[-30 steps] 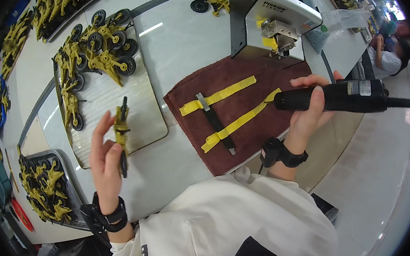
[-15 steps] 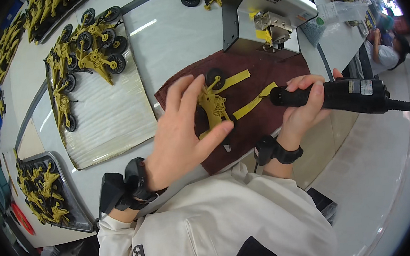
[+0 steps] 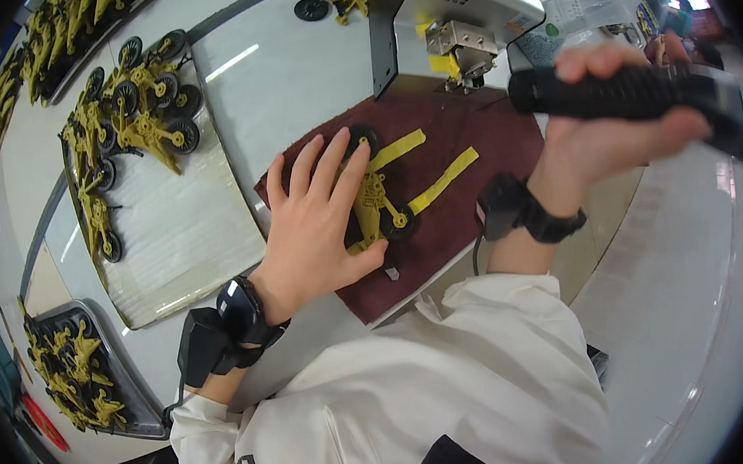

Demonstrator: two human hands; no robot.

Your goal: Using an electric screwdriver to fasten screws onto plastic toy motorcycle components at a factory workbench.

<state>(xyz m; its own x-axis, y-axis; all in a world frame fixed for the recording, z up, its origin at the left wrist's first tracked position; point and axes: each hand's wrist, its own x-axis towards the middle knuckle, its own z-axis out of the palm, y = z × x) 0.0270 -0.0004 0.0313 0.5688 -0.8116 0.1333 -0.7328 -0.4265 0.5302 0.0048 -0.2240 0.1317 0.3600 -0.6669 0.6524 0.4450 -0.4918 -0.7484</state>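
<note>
Your left hand (image 3: 322, 223) lies flat with fingers spread, pressing a yellow toy frame with black wheels (image 3: 378, 209) onto the dark red cloth mat (image 3: 442, 226); nothing is gripped, only pinned, which seems meant to keep the part from sliding. Your right hand (image 3: 597, 137) is raised to the right of the mat, closed around a black powered driver (image 3: 633, 90) whose body runs level, well apart from the part.

At the far left, trays (image 3: 145, 424) hold heaps of the same yellow frames, and more lie on the ribbed white sheet (image 3: 178, 240) just left of your pressing hand. Two yellow strips (image 3: 446, 177) cross the mat beside the part, apparently as guides. Behind the mat stands a white and grey bench machine (image 3: 450, 22). Your spread fingers cover much of the frame, so part of its top is hidden.
</note>
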